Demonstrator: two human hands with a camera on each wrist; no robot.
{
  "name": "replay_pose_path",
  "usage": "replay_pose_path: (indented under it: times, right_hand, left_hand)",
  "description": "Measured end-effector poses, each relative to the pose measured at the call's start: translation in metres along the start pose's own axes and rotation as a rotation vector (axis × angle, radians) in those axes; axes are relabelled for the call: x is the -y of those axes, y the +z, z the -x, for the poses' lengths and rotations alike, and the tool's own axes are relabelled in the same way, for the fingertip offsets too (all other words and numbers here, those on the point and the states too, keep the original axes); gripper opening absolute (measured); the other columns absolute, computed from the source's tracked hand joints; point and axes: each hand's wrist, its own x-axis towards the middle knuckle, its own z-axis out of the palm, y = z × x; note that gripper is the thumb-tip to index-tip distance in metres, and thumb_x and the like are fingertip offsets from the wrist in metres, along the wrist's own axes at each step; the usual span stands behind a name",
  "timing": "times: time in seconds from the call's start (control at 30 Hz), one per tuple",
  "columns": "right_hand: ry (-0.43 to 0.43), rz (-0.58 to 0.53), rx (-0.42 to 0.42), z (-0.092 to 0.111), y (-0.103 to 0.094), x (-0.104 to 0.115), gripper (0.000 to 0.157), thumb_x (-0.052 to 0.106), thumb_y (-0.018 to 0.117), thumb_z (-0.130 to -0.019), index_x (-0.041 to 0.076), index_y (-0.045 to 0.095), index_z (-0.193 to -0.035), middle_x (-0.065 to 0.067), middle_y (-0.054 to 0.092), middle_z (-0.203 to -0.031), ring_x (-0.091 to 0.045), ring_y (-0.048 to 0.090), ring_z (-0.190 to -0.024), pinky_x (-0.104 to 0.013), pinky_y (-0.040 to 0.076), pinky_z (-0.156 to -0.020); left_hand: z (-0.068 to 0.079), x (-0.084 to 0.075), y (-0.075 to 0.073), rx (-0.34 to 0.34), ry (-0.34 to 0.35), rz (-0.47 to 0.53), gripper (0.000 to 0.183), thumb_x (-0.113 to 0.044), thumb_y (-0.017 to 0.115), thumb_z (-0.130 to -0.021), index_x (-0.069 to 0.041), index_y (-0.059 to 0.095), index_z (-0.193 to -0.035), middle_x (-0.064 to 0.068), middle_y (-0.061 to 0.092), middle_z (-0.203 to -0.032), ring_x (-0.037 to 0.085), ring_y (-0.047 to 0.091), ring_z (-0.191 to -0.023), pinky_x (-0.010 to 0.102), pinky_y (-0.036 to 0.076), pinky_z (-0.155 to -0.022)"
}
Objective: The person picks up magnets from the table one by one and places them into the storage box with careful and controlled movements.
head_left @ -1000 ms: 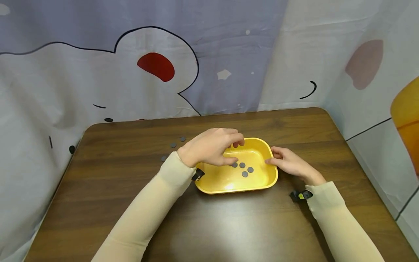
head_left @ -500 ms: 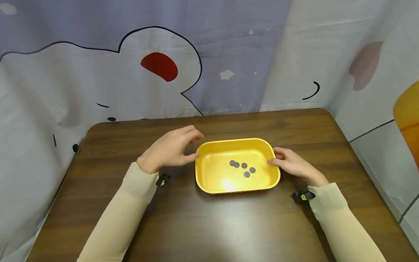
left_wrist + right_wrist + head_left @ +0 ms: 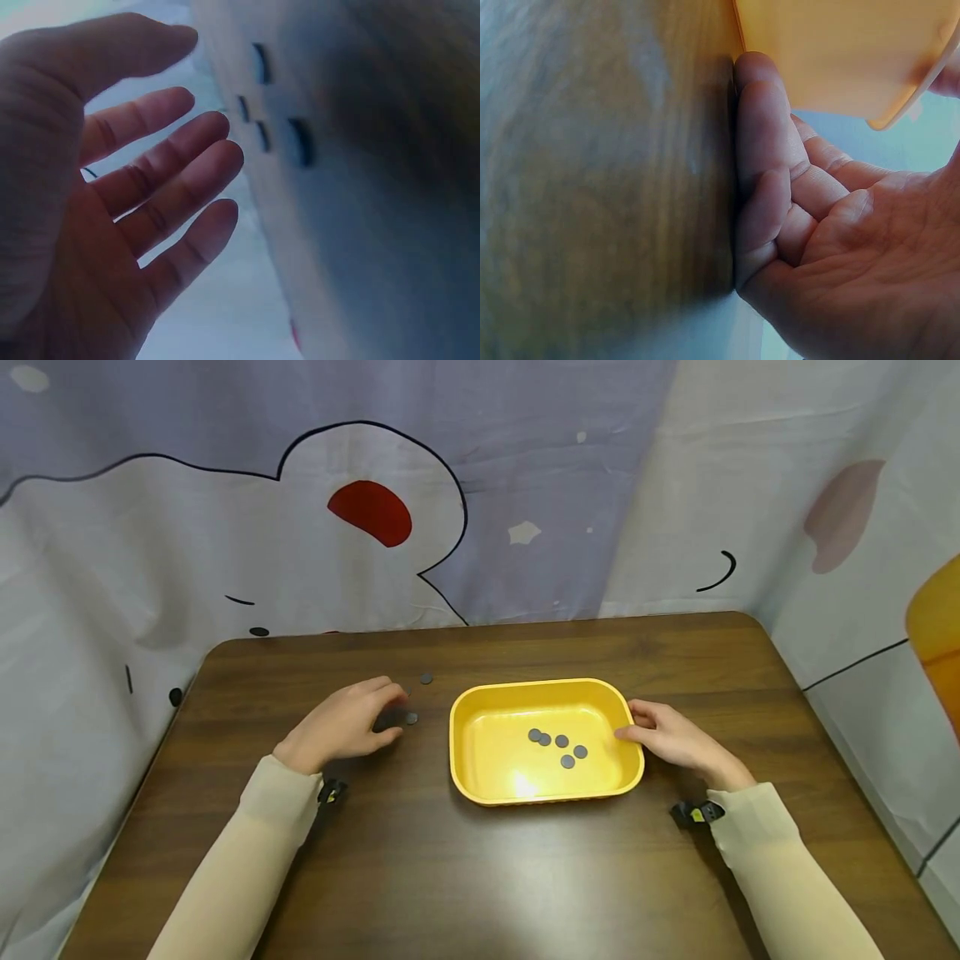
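Note:
My left hand (image 3: 341, 724) is over the left half of the table, fingers spread and holding nothing. Beside its fingertips in the head view lie a flat grey disc (image 3: 412, 718) and, farther back, a second disc (image 3: 426, 678). The left wrist view shows several such discs (image 3: 298, 142) on the tabletop past the fingers; the hand hides some of them from the head camera. My right hand (image 3: 675, 739) holds the right end of a yellow plastic tray (image 3: 480, 793), thumb over the rim and fingers outside. Several grey discs (image 3: 562, 741) lie on the tray's floor, two overlapping.
The brown wooden table (image 3: 480, 877) has rounded far corners. A printed fabric curtain (image 3: 525, 485) hangs along its back and sides. Each wrist wears a small black camera strap, seen below the left wrist (image 3: 332, 791) and the right wrist (image 3: 696, 812).
My left hand has moved left from above the tray to the discs on the table, its fingers coming down lower. The right hand stays on the tray's rim.

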Motion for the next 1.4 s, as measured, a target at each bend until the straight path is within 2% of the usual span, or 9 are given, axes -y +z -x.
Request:
replay_pose_path:
  times: [0.27, 0.4, 0.6, 0.93, 1.1, 1.27, 1.4]
  right_hand:
    - [0.010, 0.004, 0.000, 0.001, 0.000, 0.001, 0.046, 0.026, 0.061, -0.102, -0.002, 0.054, -0.137, -0.018, 0.072, -0.124, -0.015, 0.069, -0.094, -0.021, 0.054, -0.083]
    - [0.009, -0.004, 0.001, 0.000, 0.000, 0.002, 0.044, 0.025, 0.061, -0.102, -0.002, 0.055, -0.136, -0.018, 0.072, -0.122, -0.014, 0.069, -0.091, -0.021, 0.054, -0.082]
    - [0.006, -0.013, 0.003, -0.001, 0.001, 0.002, 0.044, 0.025, 0.062, -0.101, -0.002, 0.055, -0.135, -0.018, 0.072, -0.121, -0.015, 0.069, -0.090, -0.021, 0.054, -0.082]
    - [0.006, -0.016, 0.004, -0.001, 0.001, 0.001, 0.046, 0.024, 0.062, -0.101, -0.003, 0.053, -0.137, -0.018, 0.072, -0.123, -0.017, 0.069, -0.093, -0.021, 0.055, -0.081]
    - [0.003, -0.011, 0.003, -0.002, 0.001, -0.001, 0.047, 0.025, 0.062, -0.102, -0.003, 0.053, -0.138, -0.019, 0.072, -0.124, -0.016, 0.070, -0.093, -0.021, 0.055, -0.082]
    - [0.008, -0.008, 0.005, -0.002, 0.001, 0.000, 0.050, 0.026, 0.062, -0.102, -0.004, 0.051, -0.141, -0.020, 0.070, -0.127, -0.016, 0.070, -0.096, -0.020, 0.055, -0.083]
    - [0.007, 0.002, 0.004, -0.002, 0.001, 0.000, 0.050, 0.026, 0.061, -0.102, -0.004, 0.051, -0.141, -0.020, 0.070, -0.127, -0.016, 0.070, -0.095, -0.020, 0.055, -0.083]
  left_hand:
    - [0.008, 0.016, 0.008, 0.043, -0.069, -0.013, 0.031, -0.022, 0.078, -0.091, -0.009, 0.069, -0.117, 0.004, 0.067, -0.109, 0.019, 0.067, -0.095, 0.042, 0.058, -0.087]
    - [0.010, 0.020, 0.010, 0.056, -0.074, -0.025, 0.025, -0.020, 0.078, -0.091, -0.009, 0.069, -0.112, 0.005, 0.067, -0.107, 0.019, 0.067, -0.092, 0.041, 0.058, -0.085]
    - [0.014, 0.023, 0.013, 0.040, -0.061, -0.037, 0.019, -0.014, 0.078, -0.091, -0.008, 0.069, -0.106, 0.005, 0.066, -0.102, 0.019, 0.066, -0.087, 0.040, 0.058, -0.081]
    - [0.014, 0.023, 0.017, 0.016, -0.040, -0.071, 0.012, -0.012, 0.074, -0.094, -0.006, 0.066, -0.101, 0.006, 0.065, -0.098, 0.018, 0.064, -0.084, 0.038, 0.057, -0.078]
    - [0.014, 0.024, 0.017, 0.034, -0.049, -0.070, 0.012, -0.014, 0.071, -0.096, -0.006, 0.064, -0.100, 0.005, 0.063, -0.096, 0.017, 0.061, -0.082, 0.037, 0.055, -0.078]
    - [0.012, 0.019, 0.013, 0.042, -0.051, -0.047, 0.013, -0.016, 0.069, -0.097, -0.006, 0.063, -0.100, 0.005, 0.062, -0.095, 0.016, 0.059, -0.079, 0.035, 0.054, -0.076]
    - [0.006, 0.010, 0.005, 0.008, -0.019, -0.033, 0.013, -0.016, 0.069, -0.096, -0.006, 0.061, -0.100, 0.004, 0.061, -0.094, 0.015, 0.056, -0.077, 0.033, 0.052, -0.074]
